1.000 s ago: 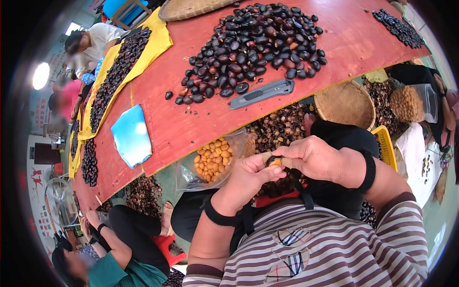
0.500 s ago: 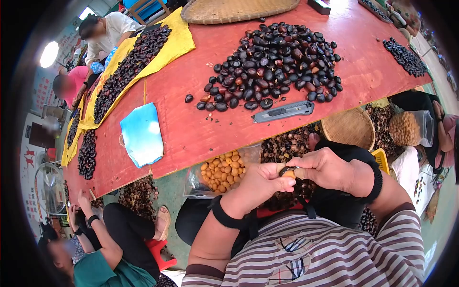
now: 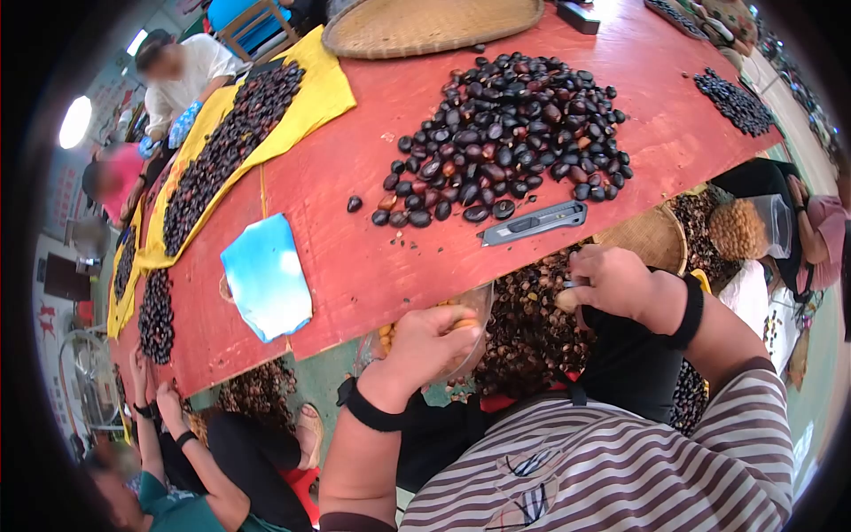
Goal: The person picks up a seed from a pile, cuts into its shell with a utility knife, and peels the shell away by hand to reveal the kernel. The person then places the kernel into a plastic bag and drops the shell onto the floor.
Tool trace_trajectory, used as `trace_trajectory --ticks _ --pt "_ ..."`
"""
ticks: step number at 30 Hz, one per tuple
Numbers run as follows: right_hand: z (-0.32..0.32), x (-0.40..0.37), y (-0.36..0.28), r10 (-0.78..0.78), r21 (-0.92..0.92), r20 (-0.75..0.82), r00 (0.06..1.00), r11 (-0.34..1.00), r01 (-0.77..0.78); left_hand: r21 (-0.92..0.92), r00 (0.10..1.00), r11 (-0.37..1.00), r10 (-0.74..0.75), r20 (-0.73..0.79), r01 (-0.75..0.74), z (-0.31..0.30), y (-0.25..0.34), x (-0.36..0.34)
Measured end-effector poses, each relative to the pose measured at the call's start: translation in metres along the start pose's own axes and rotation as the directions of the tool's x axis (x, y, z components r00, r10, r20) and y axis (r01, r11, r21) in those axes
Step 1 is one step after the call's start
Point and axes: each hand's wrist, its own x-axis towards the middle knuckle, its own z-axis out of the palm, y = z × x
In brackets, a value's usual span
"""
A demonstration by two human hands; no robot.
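The left hand point(image 3: 425, 344) is low in the middle of the frame, at the mouth of a clear bag point(image 3: 483, 294). Its fingers are curled, and I cannot tell if they hold anything. Small, round yellow nuts point(image 3: 386, 334) show through the bag. The right hand point(image 3: 613, 282) is near, to the right, closed tight on a small pale piece point(image 3: 566, 300). Brown shells point(image 3: 523, 332) lie heaped under both hands. Above, the red desk point(image 3: 355, 239) carries a pile of shiny dark nuts point(image 3: 505, 133), a grey knife point(image 3: 532, 223) just below the pile, and a blue cloth point(image 3: 266, 277) at the left.
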Motion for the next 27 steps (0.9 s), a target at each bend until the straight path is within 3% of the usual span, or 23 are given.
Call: trace_trajectory --ticks 3,5,7,8,11,14,17,19,20,23,26,27 --pt "0.006 0.004 -0.004 -0.040 -0.040 0.085 0.996 0.998 0.043 0.209 1.000 0.978 -0.018 -0.024 0.022 -0.017 -0.029 0.008" --pt "0.000 0.010 -0.014 0.027 -0.002 0.011 1.000 1.000 -0.027 0.323 0.998 0.945 -0.054 -0.025 0.060 -0.027 -0.048 0.015" --pt "-0.001 0.022 -0.014 -0.020 0.010 -0.237 0.971 1.000 0.023 0.426 0.993 0.897 -0.109 -0.047 0.119 -0.034 -0.067 0.022" --pt "0.001 0.029 -0.012 -0.046 0.014 -0.358 0.933 0.998 0.055 0.368 0.986 0.914 -0.156 -0.066 0.170 -0.037 -0.078 0.025" --pt "0.010 0.050 0.004 -0.015 -0.067 -0.491 0.871 0.998 -0.020 0.540 0.986 0.828 -0.082 -0.147 0.149 -0.034 -0.084 0.028" --pt "0.005 0.050 0.006 -0.035 -0.123 -0.413 0.910 0.992 -0.017 0.472 0.987 0.872 -0.072 -0.142 0.131 -0.023 -0.067 0.022" --pt "-0.003 0.046 0.004 -0.040 -0.143 -0.312 0.949 0.990 -0.005 0.099 0.995 0.994 -0.033 -0.091 0.042 0.003 -0.020 0.006" --pt "-0.011 0.044 0.005 -0.034 -0.135 -0.204 0.978 0.991 0.006 -0.051 0.996 0.998 0.035 -0.078 -0.040 0.021 0.009 0.002" --pt "-0.015 0.042 0.005 -0.015 -0.133 -0.225 0.974 0.991 -0.016 -0.126 0.995 0.989 0.068 -0.075 -0.077 0.030 0.022 0.003" --pt "-0.021 0.023 0.030 -0.072 0.000 -0.309 0.948 0.997 0.075 -0.133 0.979 0.972 0.183 -0.086 -0.194 0.058 0.055 0.019" --pt "-0.037 -0.011 0.064 0.067 0.147 -0.382 0.922 0.989 -0.011 -0.025 0.963 0.967 0.252 -0.095 -0.255 0.074 0.060 0.073" --pt "-0.044 -0.022 0.071 0.199 0.338 -0.292 0.935 0.937 -0.094 -0.022 0.957 0.963 0.262 -0.126 -0.267 0.082 0.062 0.091"
